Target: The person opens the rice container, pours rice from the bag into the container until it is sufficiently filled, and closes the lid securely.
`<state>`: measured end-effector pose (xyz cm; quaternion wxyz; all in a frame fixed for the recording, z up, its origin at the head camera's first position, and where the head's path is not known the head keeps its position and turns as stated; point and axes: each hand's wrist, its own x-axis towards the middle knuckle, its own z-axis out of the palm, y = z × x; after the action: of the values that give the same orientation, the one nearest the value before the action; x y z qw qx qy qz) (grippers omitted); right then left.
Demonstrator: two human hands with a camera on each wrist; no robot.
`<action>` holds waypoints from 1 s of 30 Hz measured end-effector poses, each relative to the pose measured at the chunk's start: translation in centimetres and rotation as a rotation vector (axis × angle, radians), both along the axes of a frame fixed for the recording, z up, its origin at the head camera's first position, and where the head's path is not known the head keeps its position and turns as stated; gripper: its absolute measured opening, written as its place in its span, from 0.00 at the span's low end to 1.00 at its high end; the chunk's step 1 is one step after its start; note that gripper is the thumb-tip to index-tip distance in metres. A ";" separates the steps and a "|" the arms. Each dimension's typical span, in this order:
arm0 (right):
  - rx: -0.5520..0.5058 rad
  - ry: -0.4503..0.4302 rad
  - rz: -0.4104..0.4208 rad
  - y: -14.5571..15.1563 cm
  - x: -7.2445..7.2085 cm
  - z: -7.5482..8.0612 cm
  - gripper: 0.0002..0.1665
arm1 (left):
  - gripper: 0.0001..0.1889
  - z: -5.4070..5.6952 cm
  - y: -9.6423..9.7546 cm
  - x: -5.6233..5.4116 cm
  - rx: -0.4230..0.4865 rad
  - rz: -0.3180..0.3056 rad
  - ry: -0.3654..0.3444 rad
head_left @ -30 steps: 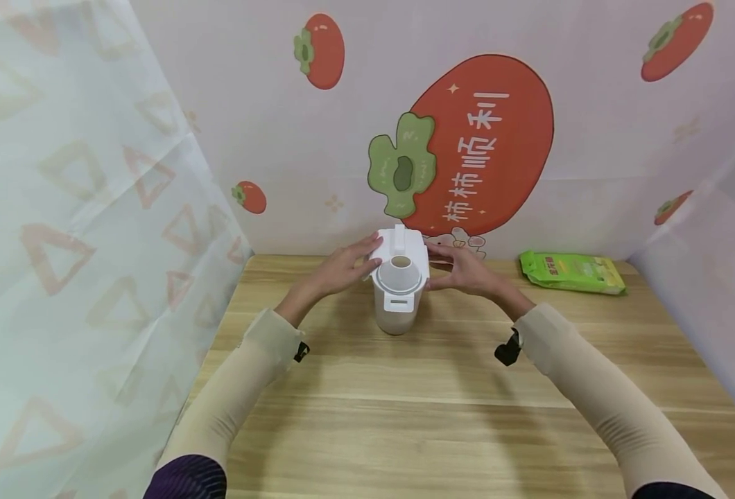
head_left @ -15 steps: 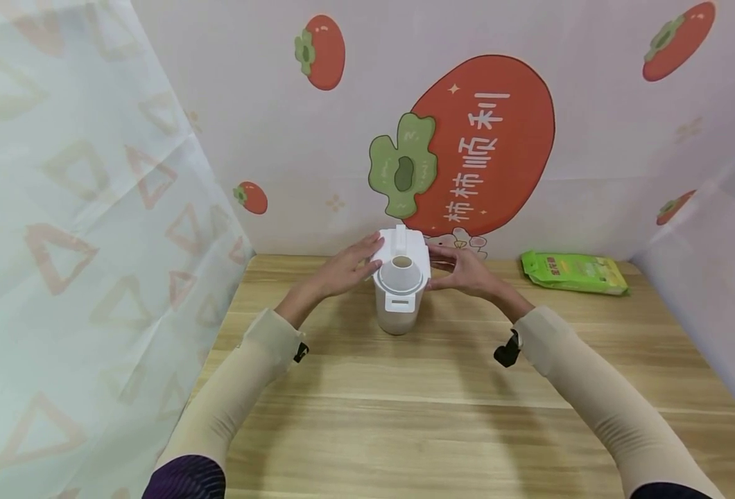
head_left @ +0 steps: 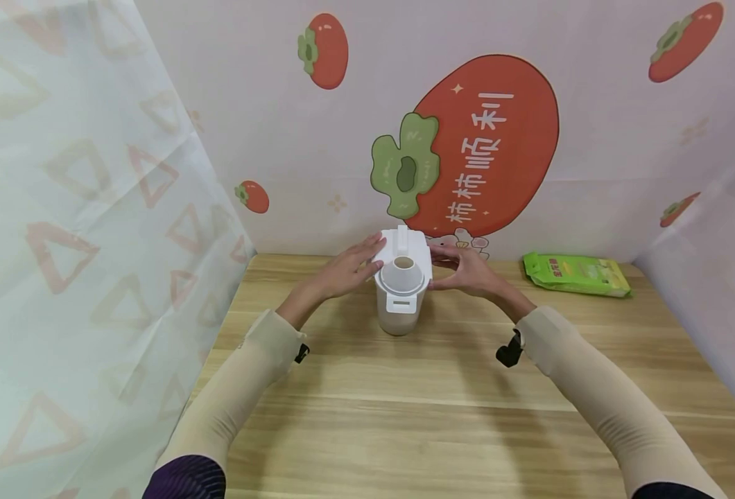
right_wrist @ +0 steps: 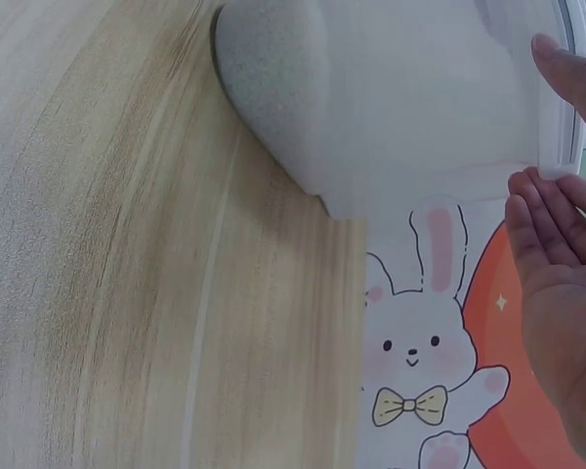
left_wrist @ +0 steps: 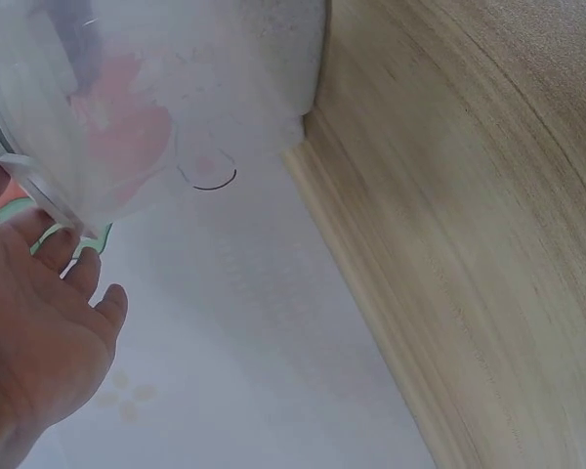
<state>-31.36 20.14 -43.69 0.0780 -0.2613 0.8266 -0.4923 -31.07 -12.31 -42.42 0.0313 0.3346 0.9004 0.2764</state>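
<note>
A translucent plastic storage container (head_left: 396, 320) stands upright on the table, with pale, fine-grained contents low inside, seen in the right wrist view. Its white lid (head_left: 412, 242) has a raised handle strip, a cone-shaped spout (head_left: 401, 278) and a slotted front tab. My left hand (head_left: 344, 269) holds the lid's left edge, thumb toward the front and fingers toward the back. At the right edge, my right hand (head_left: 469, 270) grips the lid rim between thumb and fingers. In the left wrist view the left fingertips (left_wrist: 54, 249) are at the rim, and the thumb is partly cut off.
A green packet (head_left: 576, 274) lies at the back right of the wooden table (head_left: 392, 416). Right behind the container rises a wall (head_left: 317, 152) printed with persimmons. A patterned white sheet (head_left: 80, 277) borders the left side, and another wall stands at the right.
</note>
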 end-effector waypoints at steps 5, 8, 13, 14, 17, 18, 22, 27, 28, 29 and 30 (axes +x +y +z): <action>0.016 0.007 0.006 -0.1 0.1 0.1 0.51 | 0.34 0.0 0.0 0.2 -0.015 0.011 0.003; 0.028 0.015 0.006 -0.1 0.0 0.1 0.50 | 0.34 0.1 0.0 0.3 -0.010 0.014 0.006; 0.044 0.019 -0.002 0.0 -0.1 0.1 0.51 | 0.33 0.1 0.1 0.2 -0.006 0.007 0.023; 0.045 0.018 -0.003 0.0 -0.1 0.1 0.51 | 0.33 0.1 0.1 0.2 -0.008 0.006 0.026; 0.051 0.021 -0.004 -0.1 -0.1 0.2 0.51 | 0.33 0.0 0.1 0.1 -0.020 0.008 0.029; 0.054 0.024 -0.003 -0.1 -0.1 0.2 0.51 | 0.33 0.0 0.0 0.1 -0.024 0.009 0.028; 0.066 0.052 0.005 -0.1 -0.1 0.4 0.51 | 0.34 -0.1 0.0 0.1 -0.038 0.010 0.032; 0.097 0.095 0.013 -0.1 -0.2 0.8 0.51 | 0.34 -0.1 0.0 0.0 -0.035 0.006 0.051; 0.108 0.104 0.012 -0.2 -0.2 0.9 0.51 | 0.34 -0.1 0.0 0.0 -0.037 0.004 0.056; 0.118 0.112 0.011 -0.2 -0.2 1.0 0.51 | 0.34 -0.1 0.0 0.0 -0.038 0.002 0.060; 0.126 0.118 0.011 -0.2 -0.2 1.0 0.51 | 0.34 -0.1 0.0 0.0 -0.041 0.001 0.062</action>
<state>-31.59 19.94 -42.66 0.0483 -0.2890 0.8576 -0.4228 -31.10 -12.34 -42.47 0.0104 0.3418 0.9066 0.2474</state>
